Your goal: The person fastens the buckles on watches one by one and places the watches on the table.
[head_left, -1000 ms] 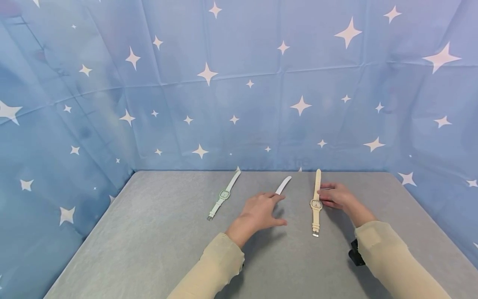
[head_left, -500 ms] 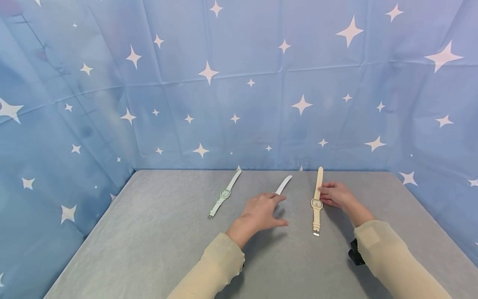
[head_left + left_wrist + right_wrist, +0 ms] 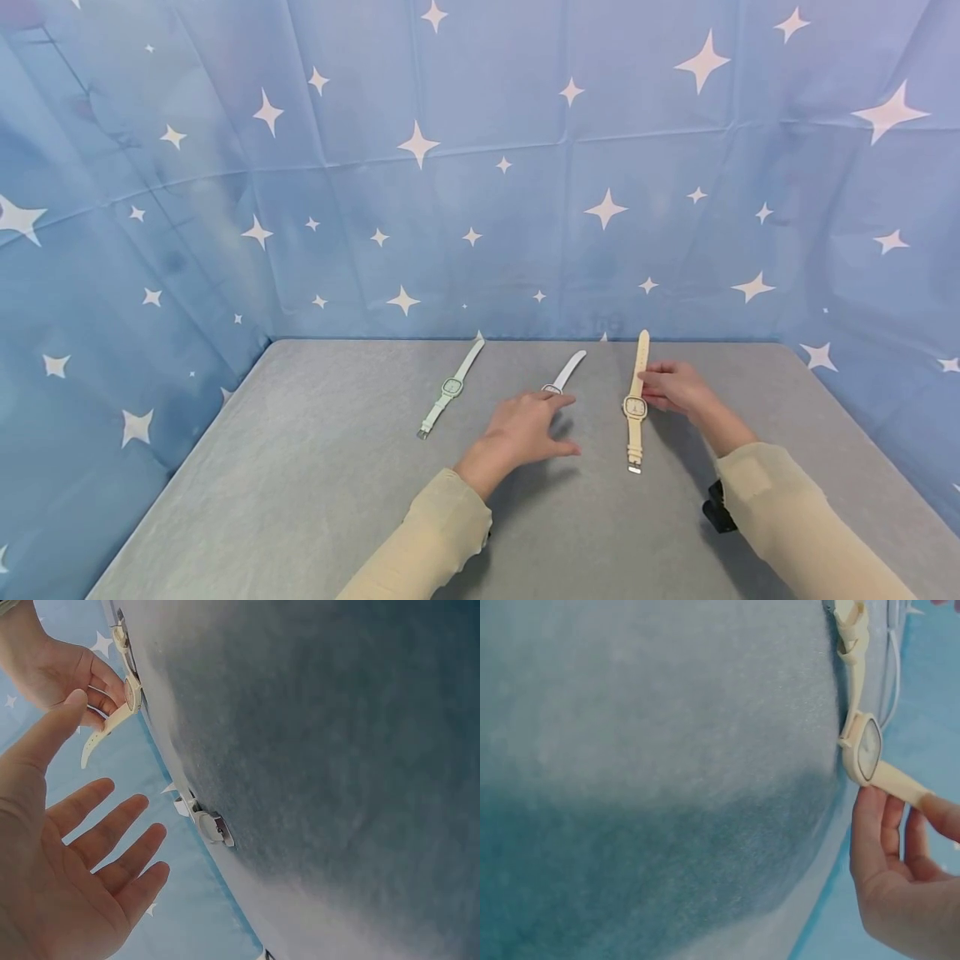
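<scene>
Thumb and fingers of my right hand (image 3: 675,387) pinch the upper strap of a cream-yellow wristwatch (image 3: 635,407). In the right wrist view, that watch (image 3: 868,748) has its held strap bent up off the table, while its buckle end trails along the surface. My left hand (image 3: 521,427) hovers with spread fingers and an empty palm, seen plainly in the left wrist view. Beyond it lies a white wristwatch (image 3: 573,367), its lower half hidden behind the hand. A pale green wristwatch (image 3: 452,387) lies flat, further left.
The grey table (image 3: 300,467) ends at the back against a blue curtain (image 3: 510,217) with white stars, which also hangs along both sides. A small black device (image 3: 720,510) shows beneath the right sleeve.
The free strap end of the cream-yellow watch has risen slightly with my right hand. My left hand stays almost still, and a bit more of the white watch's dial shows.
</scene>
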Demonstrator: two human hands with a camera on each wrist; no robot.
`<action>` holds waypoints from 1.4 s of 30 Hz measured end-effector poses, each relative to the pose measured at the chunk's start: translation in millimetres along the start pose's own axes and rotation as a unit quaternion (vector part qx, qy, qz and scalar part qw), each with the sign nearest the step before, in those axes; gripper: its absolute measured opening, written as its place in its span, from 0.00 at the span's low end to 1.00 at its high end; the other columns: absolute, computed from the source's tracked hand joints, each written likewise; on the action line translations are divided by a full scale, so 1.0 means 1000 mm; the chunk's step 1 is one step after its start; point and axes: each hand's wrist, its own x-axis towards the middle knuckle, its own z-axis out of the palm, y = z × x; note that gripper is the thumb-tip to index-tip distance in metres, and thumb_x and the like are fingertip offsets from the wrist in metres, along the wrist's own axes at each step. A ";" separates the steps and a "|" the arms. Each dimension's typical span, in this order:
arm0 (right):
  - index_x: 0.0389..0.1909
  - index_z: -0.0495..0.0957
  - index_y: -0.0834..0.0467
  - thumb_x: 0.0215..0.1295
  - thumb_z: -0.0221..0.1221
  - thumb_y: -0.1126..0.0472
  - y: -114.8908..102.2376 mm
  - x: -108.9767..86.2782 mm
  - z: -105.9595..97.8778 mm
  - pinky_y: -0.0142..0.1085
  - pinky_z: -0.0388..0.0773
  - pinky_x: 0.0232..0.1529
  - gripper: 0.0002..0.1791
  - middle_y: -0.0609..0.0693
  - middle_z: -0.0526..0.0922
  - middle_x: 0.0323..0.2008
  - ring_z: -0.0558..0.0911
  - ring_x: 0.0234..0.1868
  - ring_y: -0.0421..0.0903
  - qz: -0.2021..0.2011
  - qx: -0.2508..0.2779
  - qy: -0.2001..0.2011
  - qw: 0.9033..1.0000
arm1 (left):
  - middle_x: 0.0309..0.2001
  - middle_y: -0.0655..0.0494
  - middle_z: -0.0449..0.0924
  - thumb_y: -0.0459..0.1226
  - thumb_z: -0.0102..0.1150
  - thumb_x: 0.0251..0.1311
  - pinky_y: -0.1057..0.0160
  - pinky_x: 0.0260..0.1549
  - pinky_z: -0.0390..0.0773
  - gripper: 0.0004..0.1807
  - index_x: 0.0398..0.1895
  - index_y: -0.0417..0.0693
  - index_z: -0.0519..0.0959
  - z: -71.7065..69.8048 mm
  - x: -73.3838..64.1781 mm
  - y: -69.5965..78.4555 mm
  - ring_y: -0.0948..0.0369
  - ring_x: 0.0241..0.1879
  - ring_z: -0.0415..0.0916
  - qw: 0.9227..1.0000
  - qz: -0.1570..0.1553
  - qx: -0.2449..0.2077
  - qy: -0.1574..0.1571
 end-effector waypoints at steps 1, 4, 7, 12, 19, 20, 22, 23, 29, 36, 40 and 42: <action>0.59 0.62 0.76 0.76 0.49 0.60 -0.001 -0.001 0.000 0.32 0.84 0.44 0.23 0.49 0.79 0.37 0.80 0.35 0.35 -0.001 0.004 -0.001 1.000 | 0.66 0.65 0.75 0.66 0.68 0.49 0.58 0.49 0.82 0.42 0.70 0.71 0.69 0.000 0.000 0.000 0.60 0.61 0.77 1.000 0.000 -0.004 0.000; 0.58 0.63 0.75 0.76 0.49 0.60 -0.003 -0.003 -0.001 0.32 0.84 0.43 0.22 0.46 0.79 0.35 0.80 0.34 0.33 -0.004 0.014 -0.007 1.000 | 0.66 0.65 0.75 0.66 0.68 0.49 0.57 0.49 0.82 0.42 0.70 0.71 0.69 0.000 -0.001 0.000 0.59 0.62 0.77 1.000 -0.002 -0.020 -0.003; 0.57 0.63 0.74 0.76 0.49 0.61 -0.006 -0.005 -0.003 0.31 0.84 0.43 0.20 0.44 0.80 0.34 0.81 0.34 0.33 -0.009 0.027 -0.014 1.000 | 0.67 0.65 0.75 0.65 0.68 0.50 0.57 0.49 0.82 0.42 0.70 0.70 0.69 0.000 -0.001 0.000 0.59 0.63 0.76 0.999 -0.005 -0.035 -0.009; 0.57 0.63 0.75 0.76 0.49 0.61 -0.009 -0.010 -0.003 0.31 0.84 0.43 0.20 0.44 0.79 0.34 0.81 0.34 0.34 -0.020 0.035 -0.028 0.999 | 0.68 0.66 0.74 0.65 0.67 0.50 0.59 0.50 0.81 0.42 0.70 0.71 0.69 0.001 -0.001 0.001 0.61 0.64 0.75 0.998 -0.011 -0.054 -0.019; 0.58 0.63 0.74 0.76 0.48 0.61 -0.009 -0.014 -0.003 0.32 0.84 0.45 0.20 0.44 0.80 0.34 0.82 0.35 0.34 -0.025 0.036 -0.031 0.999 | 0.68 0.66 0.73 0.64 0.67 0.51 0.60 0.53 0.80 0.41 0.70 0.68 0.70 0.001 -0.001 0.000 0.61 0.65 0.74 0.996 -0.003 -0.082 -0.028; 0.57 0.63 0.74 0.77 0.48 0.61 -0.008 -0.014 -0.003 0.32 0.84 0.45 0.20 0.44 0.80 0.34 0.82 0.35 0.35 -0.026 0.034 -0.030 0.999 | 0.68 0.66 0.74 0.64 0.67 0.51 0.60 0.53 0.80 0.41 0.70 0.68 0.70 0.001 -0.001 0.000 0.61 0.65 0.74 0.996 -0.002 -0.084 -0.029; 0.55 0.64 0.73 0.77 0.49 0.61 -0.008 -0.015 -0.003 0.32 0.84 0.46 0.19 0.44 0.80 0.34 0.82 0.35 0.35 -0.027 0.034 -0.030 0.999 | 0.67 0.66 0.74 0.64 0.67 0.51 0.60 0.54 0.79 0.41 0.70 0.67 0.70 0.001 -0.001 -0.001 0.61 0.65 0.74 0.996 0.001 -0.088 -0.029; 0.55 0.64 0.73 0.77 0.49 0.60 -0.008 -0.016 -0.003 0.33 0.85 0.46 0.18 0.44 0.80 0.34 0.82 0.35 0.35 -0.028 0.034 -0.030 0.999 | 0.67 0.66 0.75 0.64 0.67 0.51 0.60 0.54 0.79 0.41 0.70 0.67 0.71 0.001 -0.002 -0.001 0.61 0.65 0.74 0.995 0.001 -0.091 -0.029; 0.55 0.64 0.73 0.77 0.49 0.60 -0.007 -0.020 -0.004 0.33 0.85 0.46 0.19 0.44 0.80 0.34 0.82 0.35 0.35 -0.032 0.029 -0.034 0.998 | 0.66 0.65 0.76 0.64 0.68 0.51 0.60 0.57 0.78 0.41 0.69 0.65 0.71 0.001 -0.003 -0.001 0.60 0.64 0.74 0.994 0.007 -0.108 -0.029; 0.53 0.65 0.72 0.76 0.50 0.60 -0.006 -0.024 -0.006 0.32 0.85 0.45 0.17 0.43 0.79 0.33 0.83 0.34 0.34 -0.033 0.047 -0.038 0.998 | 0.65 0.65 0.76 0.63 0.69 0.51 0.60 0.58 0.77 0.40 0.69 0.66 0.72 0.003 -0.004 -0.001 0.61 0.65 0.74 0.992 0.005 -0.120 -0.030; 0.53 0.65 0.71 0.76 0.50 0.60 -0.008 -0.027 -0.007 0.32 0.84 0.46 0.17 0.42 0.79 0.34 0.83 0.35 0.34 -0.035 0.049 -0.040 0.997 | 0.65 0.64 0.77 0.63 0.69 0.51 0.60 0.57 0.77 0.40 0.69 0.67 0.72 0.004 -0.005 0.000 0.61 0.65 0.74 0.991 -0.001 -0.133 -0.033; 0.54 0.65 0.71 0.76 0.50 0.60 -0.010 -0.028 -0.008 0.33 0.84 0.47 0.18 0.43 0.79 0.34 0.83 0.36 0.34 -0.037 0.047 -0.040 0.997 | 0.65 0.63 0.77 0.62 0.69 0.51 0.60 0.57 0.78 0.40 0.69 0.66 0.72 0.004 -0.005 0.000 0.61 0.64 0.75 0.990 -0.001 -0.138 -0.034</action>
